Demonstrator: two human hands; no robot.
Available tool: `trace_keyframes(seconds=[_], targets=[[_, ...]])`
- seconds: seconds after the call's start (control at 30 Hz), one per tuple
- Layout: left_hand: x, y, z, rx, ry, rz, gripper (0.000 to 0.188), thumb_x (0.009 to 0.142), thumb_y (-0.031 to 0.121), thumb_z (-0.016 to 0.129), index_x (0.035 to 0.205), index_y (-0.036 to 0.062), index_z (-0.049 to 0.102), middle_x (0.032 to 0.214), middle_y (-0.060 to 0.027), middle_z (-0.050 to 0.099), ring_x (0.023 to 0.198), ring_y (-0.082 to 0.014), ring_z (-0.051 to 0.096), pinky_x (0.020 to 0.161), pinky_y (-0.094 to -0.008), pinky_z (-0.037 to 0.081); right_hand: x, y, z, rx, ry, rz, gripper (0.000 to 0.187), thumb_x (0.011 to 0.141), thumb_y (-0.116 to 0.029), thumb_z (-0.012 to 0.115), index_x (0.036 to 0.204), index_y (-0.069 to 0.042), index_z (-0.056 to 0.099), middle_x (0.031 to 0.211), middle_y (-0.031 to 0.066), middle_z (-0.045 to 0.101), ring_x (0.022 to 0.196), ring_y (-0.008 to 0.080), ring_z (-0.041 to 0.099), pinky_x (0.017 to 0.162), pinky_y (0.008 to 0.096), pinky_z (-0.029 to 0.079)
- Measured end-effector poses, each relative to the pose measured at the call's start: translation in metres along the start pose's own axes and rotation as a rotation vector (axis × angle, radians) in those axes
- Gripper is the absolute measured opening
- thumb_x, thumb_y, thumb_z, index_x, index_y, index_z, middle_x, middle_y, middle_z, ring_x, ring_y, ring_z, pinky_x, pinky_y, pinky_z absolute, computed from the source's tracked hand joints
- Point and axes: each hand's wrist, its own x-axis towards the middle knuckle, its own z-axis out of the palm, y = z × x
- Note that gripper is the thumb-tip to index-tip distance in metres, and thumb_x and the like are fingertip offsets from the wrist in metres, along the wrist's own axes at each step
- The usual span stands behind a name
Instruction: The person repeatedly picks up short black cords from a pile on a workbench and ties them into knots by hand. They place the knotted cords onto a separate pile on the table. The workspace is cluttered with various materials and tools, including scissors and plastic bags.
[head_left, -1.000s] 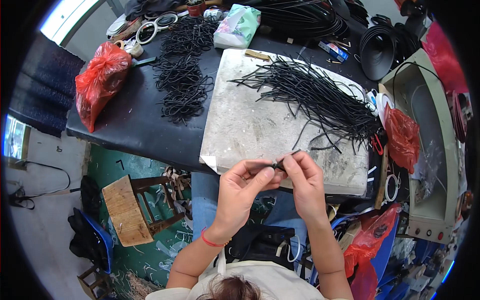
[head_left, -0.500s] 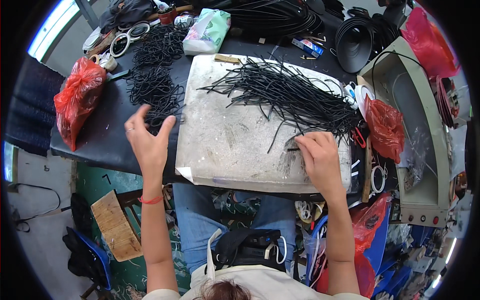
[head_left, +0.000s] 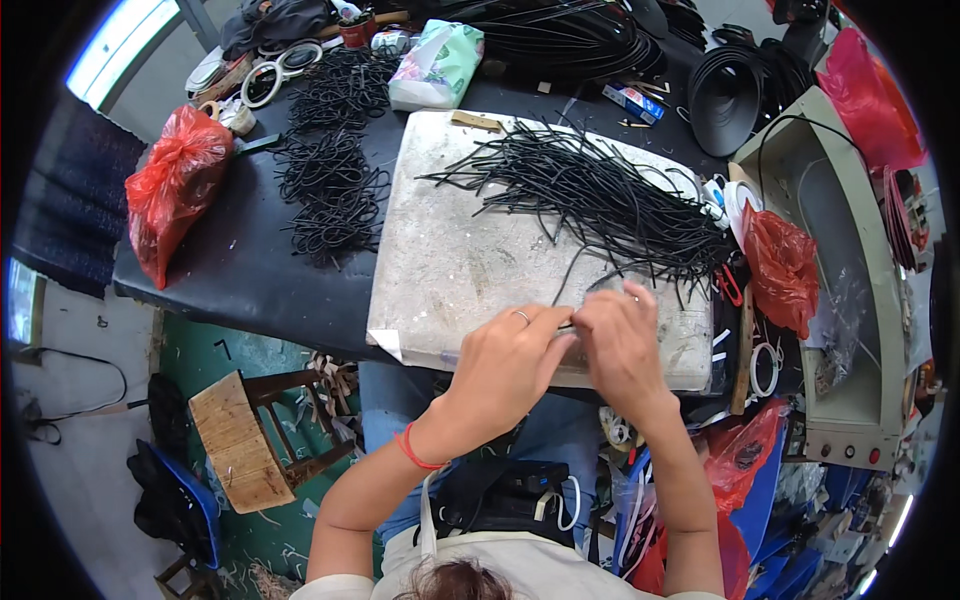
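Close together over the near part of a stained white slab (head_left: 425,275), my left hand (head_left: 500,365) and my right hand (head_left: 622,345) pinch a thin black cord (head_left: 567,280) between their fingertips. The cord bows upward beyond the fingers; its exact hold is partly covered by them. Across the far right of the slab spreads a loose heap of straight black cords (head_left: 610,190). On the dark tabletop left of the slab lies a long pile of looped black cords (head_left: 325,190).
A red plastic bag (head_left: 180,185) sits at the table's left. A green tissue pack (head_left: 438,65) and black coils (head_left: 728,95) stand along the back. To the right are another red bag (head_left: 780,270), red-handled scissors (head_left: 731,287) and a beige metal housing (head_left: 865,400). A wooden stool (head_left: 240,440) stands lower left.
My left hand has come from the looped pile across to my right hand and closed on the cord. My right hand has shifted slightly nearer, and the view has turned a little.
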Motion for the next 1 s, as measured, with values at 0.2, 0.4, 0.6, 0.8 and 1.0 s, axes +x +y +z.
trace_keyframes(seconds=[0.2,0.4,0.6,0.8,1.0], targets=[[-0.022,-0.004,-0.045,-0.180,-0.231,-0.306,0.014,0.081,0.006,0.061,0.091,-0.0024,0.065,0.077,-0.0129,0.067,0.068,-0.0165,0.065,0.063,-0.0277,0.051,0.007,-0.024,-0.011,0.314,-0.038,0.046,0.022,0.072,-0.001,0.064,0.093,-0.007,0.059,0.079,0.0054,0.055,0.074,0.0202,0.054,0.081,0.0369,0.039],[-0.046,-0.011,-0.051,-1.002,-0.191,-0.711,0.018,0.087,0.012,0.058,0.096,-0.0031,0.062,0.086,-0.0105,0.066,0.077,-0.0137,0.064,0.068,-0.0246,0.051,0.016,-0.026,-0.022,0.367,0.182,0.332,0.015,0.076,0.000,0.064,0.089,-0.005,0.062,0.078,0.0087,0.057,0.067,0.0228,0.056,0.056,0.0296,0.044],[-0.036,-0.009,-0.027,-1.212,0.055,-0.764,0.021,0.090,0.016,0.056,0.103,-0.0010,0.058,0.092,-0.0101,0.065,0.084,-0.0154,0.064,0.068,-0.0249,0.054,0.025,-0.068,0.001,0.436,0.169,0.368,0.023,0.076,0.005,0.061,0.098,-0.002,0.062,0.080,0.0100,0.057,0.068,0.0224,0.058,0.056,0.0305,0.047],[-0.038,-0.013,-0.020,-1.224,0.134,-0.711,0.017,0.090,0.014,0.056,0.098,0.0000,0.059,0.090,-0.0072,0.064,0.081,-0.0129,0.063,0.064,-0.0236,0.054,0.021,-0.072,0.012,0.511,0.149,0.287,0.029,0.076,0.006,0.060,0.105,-0.002,0.061,0.084,0.0099,0.060,0.068,0.0214,0.061,0.057,0.0300,0.049],[-0.044,-0.019,-0.014,-1.203,0.210,-0.645,0.017,0.089,0.014,0.056,0.100,0.0009,0.058,0.092,-0.0043,0.062,0.083,-0.0095,0.059,0.074,-0.0244,0.048,0.017,-0.075,0.011,0.652,0.101,0.408,0.026,0.075,0.003,0.064,0.100,-0.003,0.062,0.078,0.0097,0.062,0.065,0.0208,0.061,0.056,0.0287,0.049]])
